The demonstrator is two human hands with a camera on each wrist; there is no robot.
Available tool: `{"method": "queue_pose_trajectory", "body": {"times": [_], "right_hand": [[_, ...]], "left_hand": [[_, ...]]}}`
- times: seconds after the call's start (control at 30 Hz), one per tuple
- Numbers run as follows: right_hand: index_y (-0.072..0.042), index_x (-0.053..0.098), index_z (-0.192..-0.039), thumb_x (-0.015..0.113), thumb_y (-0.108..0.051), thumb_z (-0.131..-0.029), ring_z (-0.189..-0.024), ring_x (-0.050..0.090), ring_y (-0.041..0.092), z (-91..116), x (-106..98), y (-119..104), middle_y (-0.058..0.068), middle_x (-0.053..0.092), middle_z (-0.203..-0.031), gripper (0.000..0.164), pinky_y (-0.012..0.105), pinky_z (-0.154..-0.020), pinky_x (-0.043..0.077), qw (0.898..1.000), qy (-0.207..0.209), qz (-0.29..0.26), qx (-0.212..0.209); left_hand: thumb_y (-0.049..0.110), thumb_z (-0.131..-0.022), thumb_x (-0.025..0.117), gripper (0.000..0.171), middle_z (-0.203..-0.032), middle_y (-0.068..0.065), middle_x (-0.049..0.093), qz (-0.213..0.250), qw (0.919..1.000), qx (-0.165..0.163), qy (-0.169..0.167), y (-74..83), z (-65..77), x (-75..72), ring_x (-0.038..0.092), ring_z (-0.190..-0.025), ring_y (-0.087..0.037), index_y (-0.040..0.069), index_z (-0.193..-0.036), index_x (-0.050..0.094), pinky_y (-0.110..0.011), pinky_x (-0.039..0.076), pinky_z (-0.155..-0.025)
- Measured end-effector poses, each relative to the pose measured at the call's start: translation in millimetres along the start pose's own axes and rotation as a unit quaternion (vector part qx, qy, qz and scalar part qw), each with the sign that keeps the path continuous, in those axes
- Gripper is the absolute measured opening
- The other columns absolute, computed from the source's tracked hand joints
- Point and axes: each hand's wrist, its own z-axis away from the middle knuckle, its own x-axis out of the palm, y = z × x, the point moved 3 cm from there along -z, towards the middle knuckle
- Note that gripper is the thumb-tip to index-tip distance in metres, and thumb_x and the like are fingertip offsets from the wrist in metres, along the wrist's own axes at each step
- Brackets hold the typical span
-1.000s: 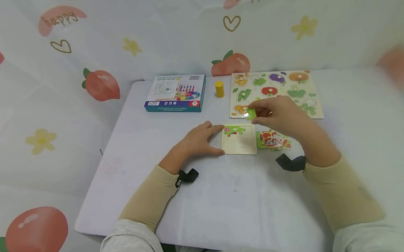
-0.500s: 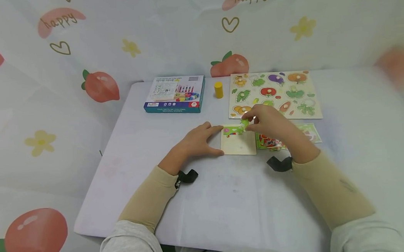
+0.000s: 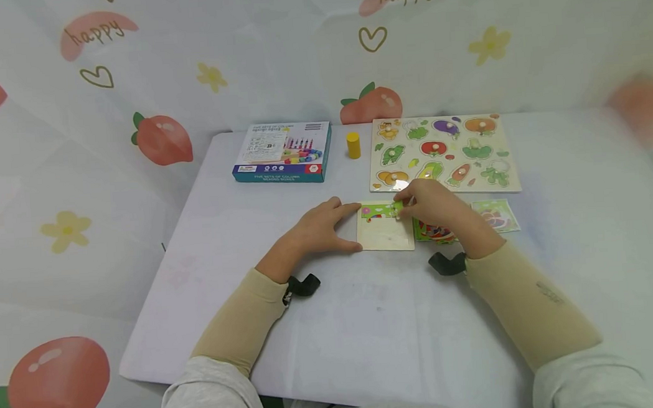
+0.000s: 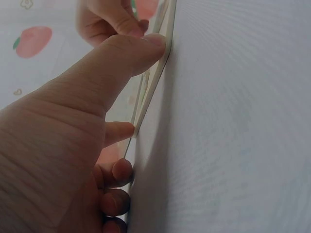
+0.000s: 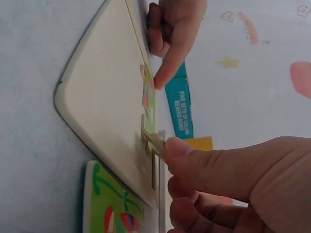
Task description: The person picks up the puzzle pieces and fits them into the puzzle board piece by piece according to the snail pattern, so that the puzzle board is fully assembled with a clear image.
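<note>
A small wooden puzzle board (image 3: 384,236) lies flat between the hands. My left hand (image 3: 321,228) holds its left side, index finger at the far corner and thumb at the near one. In the left wrist view, the thumb tip sits on the board's rim (image 4: 158,73). Green puzzle pieces (image 3: 373,211) form a strip along the far edge. My right hand (image 3: 430,202) pinches another light-coloured puzzle piece (image 5: 156,141) between thumb and index finger, tilted at the end of that strip. Its fingers hide part of the far right corner.
A stack of colourful puzzle pieces (image 3: 432,232) lies right of the board, partly under the right hand. Beside it is a picture card (image 3: 498,215). Behind stand a vegetable peg puzzle (image 3: 441,153), a yellow cylinder (image 3: 353,145) and a bead box (image 3: 283,153).
My right hand has come left and nearer from the vegetable puzzle, bringing the green puzzle piece down to the board's far right corner. The left hand has stayed in place.
</note>
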Motion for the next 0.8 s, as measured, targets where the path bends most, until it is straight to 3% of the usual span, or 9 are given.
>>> {"method": "queue_pose_trajectory", "body": {"times": [0.33,0.53,0.63,0.8], "right_hand": [[0.0,0.074,-0.122,0.078,-0.012,-0.091,-0.107,0.063,0.03,-4.6,6.2,3.5,0.017,0.072,-0.113,0.033,0.049,-0.096,0.047,0.999,0.007,0.035,0.004],[-0.006,0.081,-0.101,0.075,-0.013,-0.095,-0.098,0.061,0.028,-9.7,9.6,6.8,0.012,0.073,-0.105,0.011,0.047,-0.091,0.048,0.998,0.05,0.044,-0.005],[-0.008,0.081,-0.093,0.074,-0.014,-0.095,-0.092,0.059,0.026,-11.3,10.8,10.3,0.009,0.072,-0.098,0.009,0.045,-0.088,0.048,0.996,0.066,0.057,-0.008],[-0.009,0.081,-0.095,0.075,-0.02,-0.095,-0.088,0.058,0.025,-10.8,10.5,11.8,0.006,0.072,-0.092,0.012,0.044,-0.084,0.048,0.996,0.059,0.069,-0.009]], "left_hand": [[0.063,-0.08,0.079,0.093,-0.107,0.0,0.047,0.0,0.9999,-0.01,-0.006,0.1,0.8,-0.5,0.047,-0.095,-0.016,0.029,-0.158,0.041,-0.032,0.04,-0.076],[0.063,-0.08,0.079,0.093,-0.107,0.0,0.047,0.004,0.9999,-0.008,-0.004,-0.1,1.3,-0.6,0.047,-0.094,-0.016,0.029,-0.158,0.042,-0.032,0.039,-0.075],[0.062,-0.08,0.079,0.093,-0.107,-0.001,0.047,0.008,1.0,-0.004,-0.002,0.4,1.3,-0.7,0.047,-0.094,-0.016,0.028,-0.158,0.042,-0.032,0.039,-0.075],[0.061,-0.08,0.079,0.093,-0.107,-0.001,0.047,0.011,0.9999,-0.004,-0.002,1.0,1.1,-0.5,0.047,-0.095,-0.016,0.027,-0.158,0.043,-0.032,0.04,-0.076]]}}
